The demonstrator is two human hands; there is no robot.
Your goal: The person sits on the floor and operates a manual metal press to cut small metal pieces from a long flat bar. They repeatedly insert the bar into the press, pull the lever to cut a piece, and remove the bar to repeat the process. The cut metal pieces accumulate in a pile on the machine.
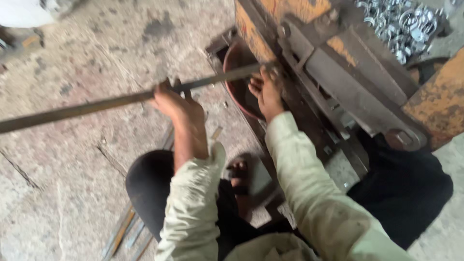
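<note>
A long flat metal strip (87,107) runs from the left edge up to an orange, rusty press machine (309,43). My left hand (171,99) is closed around the strip near its middle. My right hand (265,89) grips the strip's end right at the machine's mouth, above a reddish-brown bowl (237,82) that sits partly under the machine. Both arms wear pale, stained sleeves. My knee in dark cloth and a sandalled foot (239,176) show below the hands.
A pile of shiny metal rings (403,24) lies on top of the machine at the upper right. Several spare metal strips (123,234) lie on the stained concrete floor (72,183) by my knee. A white object (24,12) sits at the top left.
</note>
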